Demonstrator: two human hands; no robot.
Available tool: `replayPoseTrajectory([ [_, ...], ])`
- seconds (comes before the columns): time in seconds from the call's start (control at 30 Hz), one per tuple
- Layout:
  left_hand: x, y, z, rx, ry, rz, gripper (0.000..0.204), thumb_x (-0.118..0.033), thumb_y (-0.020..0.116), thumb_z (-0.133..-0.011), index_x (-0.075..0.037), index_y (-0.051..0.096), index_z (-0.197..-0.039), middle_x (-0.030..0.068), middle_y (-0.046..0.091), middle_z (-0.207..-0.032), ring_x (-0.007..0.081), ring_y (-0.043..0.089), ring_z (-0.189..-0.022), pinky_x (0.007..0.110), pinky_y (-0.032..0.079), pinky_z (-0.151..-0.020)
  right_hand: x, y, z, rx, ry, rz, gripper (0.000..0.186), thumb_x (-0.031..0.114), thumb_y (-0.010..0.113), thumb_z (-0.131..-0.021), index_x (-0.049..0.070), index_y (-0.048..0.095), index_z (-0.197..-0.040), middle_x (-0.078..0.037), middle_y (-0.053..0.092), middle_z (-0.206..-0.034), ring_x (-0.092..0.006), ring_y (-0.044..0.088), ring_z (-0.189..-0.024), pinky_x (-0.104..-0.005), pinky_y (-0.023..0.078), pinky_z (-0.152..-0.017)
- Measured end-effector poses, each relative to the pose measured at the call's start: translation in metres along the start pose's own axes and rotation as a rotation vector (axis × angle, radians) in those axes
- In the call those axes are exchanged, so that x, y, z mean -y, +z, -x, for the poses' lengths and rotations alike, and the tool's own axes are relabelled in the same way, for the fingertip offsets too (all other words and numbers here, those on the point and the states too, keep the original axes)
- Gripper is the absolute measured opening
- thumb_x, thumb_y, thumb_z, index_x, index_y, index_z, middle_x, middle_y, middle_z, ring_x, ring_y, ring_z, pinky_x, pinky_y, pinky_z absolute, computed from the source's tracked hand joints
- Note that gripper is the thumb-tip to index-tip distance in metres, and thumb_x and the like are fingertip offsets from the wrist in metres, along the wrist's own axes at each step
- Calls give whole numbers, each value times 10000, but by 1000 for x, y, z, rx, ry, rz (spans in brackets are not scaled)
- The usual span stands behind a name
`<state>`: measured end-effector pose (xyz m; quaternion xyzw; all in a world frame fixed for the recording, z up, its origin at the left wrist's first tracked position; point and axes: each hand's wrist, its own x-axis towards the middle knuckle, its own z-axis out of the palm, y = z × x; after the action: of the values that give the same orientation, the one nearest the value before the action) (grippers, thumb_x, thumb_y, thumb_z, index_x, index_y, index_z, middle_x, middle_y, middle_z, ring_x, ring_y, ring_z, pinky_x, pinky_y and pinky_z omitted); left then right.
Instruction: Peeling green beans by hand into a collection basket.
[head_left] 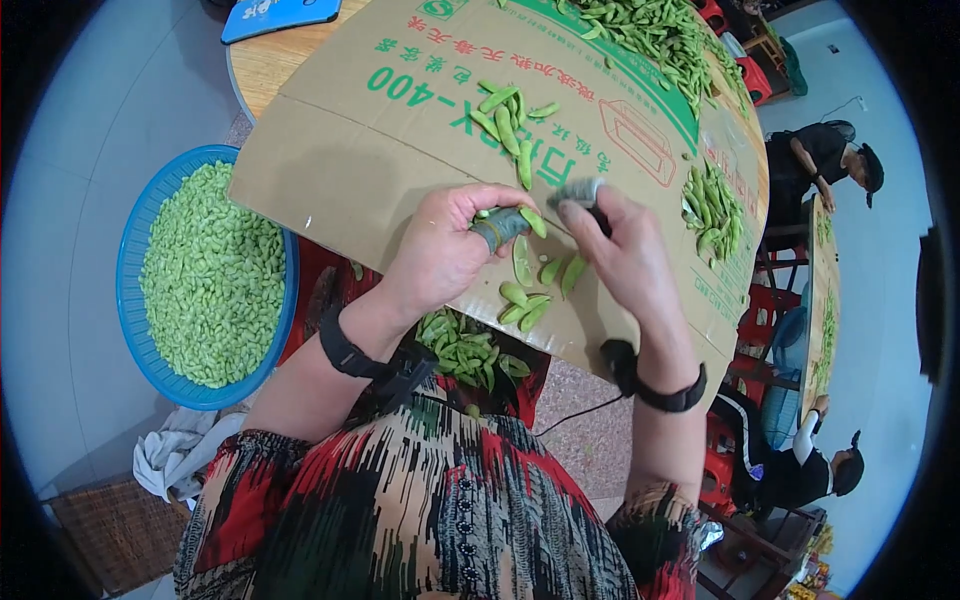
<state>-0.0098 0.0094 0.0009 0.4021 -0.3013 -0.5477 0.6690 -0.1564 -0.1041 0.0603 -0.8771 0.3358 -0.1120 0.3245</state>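
My left hand (pixel 447 248) is closed, pinching a green soybean pod (pixel 534 221) whose end sticks out past the finger. That finger has a grey-green wrapping (pixel 502 228) around it. Just to the right, my right hand (pixel 628 245) is curled, with a similar wrapping (pixel 577 193) at its fingertips. Motion blurs it, and whatever it may hold is hidden. Several pods (pixel 525 304) lie on the cardboard (pixel 330 160) below my hands. Beyond them is another small pile of pods (pixel 508 115).
At left stands a blue basket (pixel 128 285) full of shelled beans (pixel 210 275). More pods lie at the far edge (pixel 665 45) and at right (pixel 712 210). Loose pods or shells (pixel 462 350) sit below the table edge. Two people (pixel 815 160) are at another table.
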Motion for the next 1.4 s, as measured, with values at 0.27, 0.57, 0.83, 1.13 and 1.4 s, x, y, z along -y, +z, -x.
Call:
replayPoseTrajectory([
  [0.27,-2,5,-1,-82,141,-347,190,23,591,-772,-1,619,-959,23,628,-765,62,537,-710,232,446,-653,0,5,-58,103,-287,565,181,122,559,-780,29,576,-935,-211,600,-704,-367,596,-680,-451,480,-608],
  [0.57,-2,6,0,-82,231,-627,323,-59,701,-749,-39,516,-1013,-14,577,-808,45,521,-726,198,428,-656,1,3,2,117,-87,-314,153,162,620,-854,10,598,-866,43,509,-618,-30,440,-546,-213,361,-479],
  [0.83,-5,5,2,129,-33,172,245,-45,597,-823,-33,531,-1058,-10,591,-824,28,510,-665,145,381,-558,6,22,24,138,198,-1202,128,159,587,-884,31,593,-880,38,515,-626,-15,420,-552,-181,336,-479],
  [1.13,-10,-6,2,10,-76,277,238,38,450,-855,-16,570,-1053,44,611,-806,35,472,-594,160,360,-515,15,10,20,-112,47,-660,140,170,573,-892,30,582,-902,70,455,-607,0,340,-500,-161,248,-442],
  [1.4,-24,-9,4,95,-95,28,246,3,476,-866,0,594,-1082,42,653,-876,33,485,-632,181,391,-544,8,-16,-1,170,-77,-28,157,111,618,-816,-7,632,-918,2,559,-632,-51,494,-596,-236,417,-539],
])
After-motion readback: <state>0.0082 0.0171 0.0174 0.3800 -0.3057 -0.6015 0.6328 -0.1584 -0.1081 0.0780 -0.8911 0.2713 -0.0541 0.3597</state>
